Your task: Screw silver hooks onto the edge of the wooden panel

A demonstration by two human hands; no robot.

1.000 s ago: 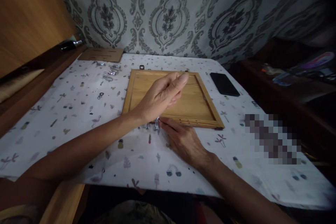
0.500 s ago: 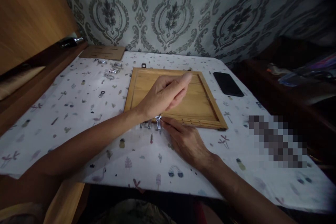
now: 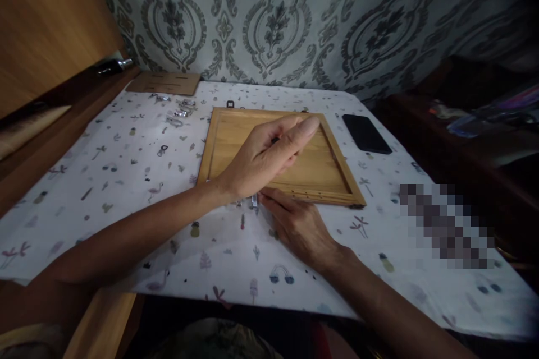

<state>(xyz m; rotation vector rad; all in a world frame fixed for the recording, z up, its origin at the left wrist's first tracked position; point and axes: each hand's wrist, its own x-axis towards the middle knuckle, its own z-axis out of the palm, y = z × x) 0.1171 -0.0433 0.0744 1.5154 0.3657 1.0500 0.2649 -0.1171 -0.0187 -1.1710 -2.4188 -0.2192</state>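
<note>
A wooden panel with a raised frame [image 3: 343,165] lies on the patterned tablecloth. Over its left half hovers my left hand [image 3: 273,151], closed, its thumb stretched towards the far right. Something dark shows between the fingers, but most of it is hidden. At the panel's near edge, my right hand [image 3: 297,221] rests low, with fingertips pressed together against a small silver metal fitting [image 3: 254,201]. More silver fittings beside it are partly covered by my left wrist. Dark metal pieces [image 3: 230,104] sit along the far edge of the panel.
Several loose silver fittings [image 3: 181,112] lie at the far left, near a piece of cardboard [image 3: 164,83]. One small metal piece [image 3: 162,150] lies nearer. A black phone [image 3: 366,133] is right of the panel. A patterned curtain [image 3: 275,22] hangs behind the table.
My left hand has shifted slightly right and turned, its thumb reaching further right, and its wrist now covers more of the silver fittings. My right hand stays in place.
</note>
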